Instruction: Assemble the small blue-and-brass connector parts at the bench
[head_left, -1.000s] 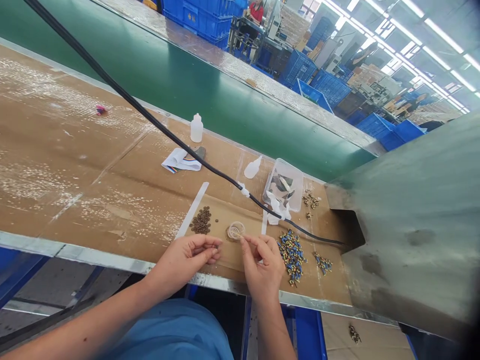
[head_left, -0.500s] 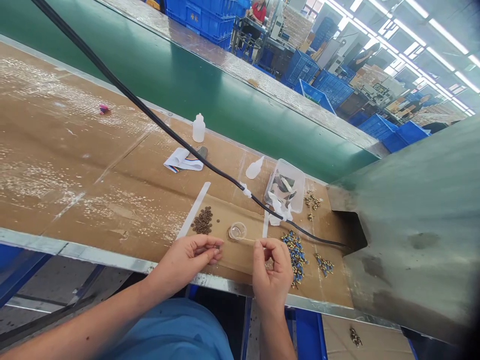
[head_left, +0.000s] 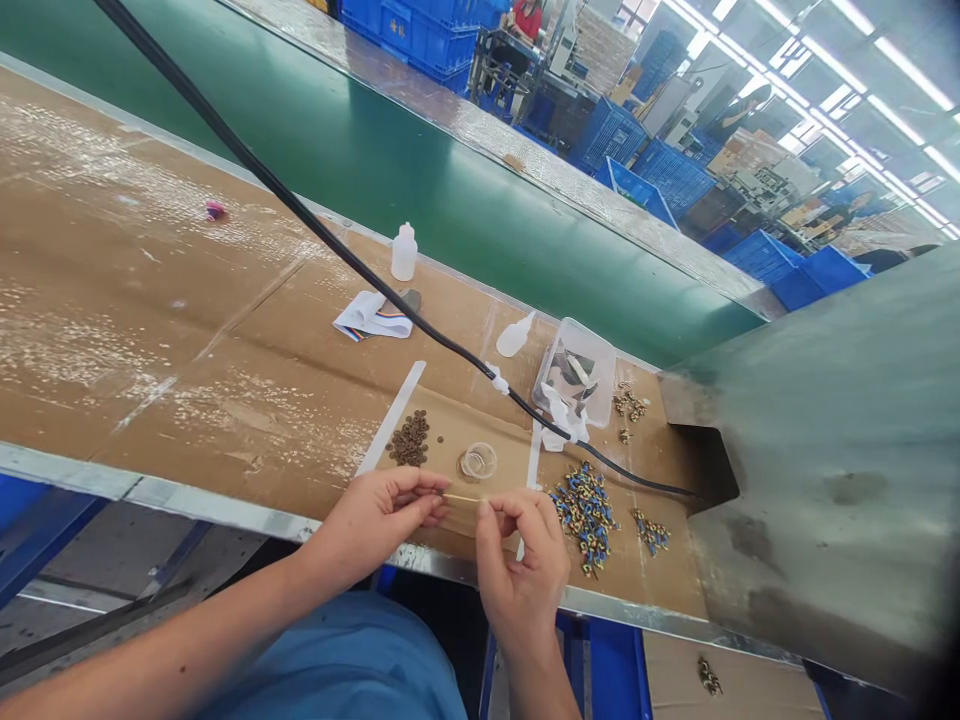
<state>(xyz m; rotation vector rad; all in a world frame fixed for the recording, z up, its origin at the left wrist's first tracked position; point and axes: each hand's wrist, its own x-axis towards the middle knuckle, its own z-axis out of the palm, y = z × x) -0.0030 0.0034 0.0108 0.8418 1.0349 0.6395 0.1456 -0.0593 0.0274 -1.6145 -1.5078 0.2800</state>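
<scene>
My right hand (head_left: 525,560) pinches a thin pale stick (head_left: 464,498), like a toothpick, between thumb and forefinger. The stick's far tip reaches the fingertips of my left hand (head_left: 390,510). That hand is closed in a pinch; what lies in it is too small and covered to name. Just beyond the hands stands a small clear cup (head_left: 478,461). A heap of small brown discs (head_left: 409,438) lies beyond my left hand, with one disc apart from it. Right of my right hand spreads a pile of small blue and gold pieces (head_left: 589,515).
A black cable (head_left: 330,240) crosses above the cardboard-covered bench. Behind are a white bottle (head_left: 403,252), a striped ribbon (head_left: 373,317), a dropper bottle (head_left: 515,335) and a clear plastic box (head_left: 577,370). A metal housing (head_left: 832,470) stands right; a green conveyor (head_left: 420,170) runs behind.
My right hand has moved left, bringing the stick's tip to the left fingertips. The left hand stays almost in place, still pinched. The view has shifted slightly.
</scene>
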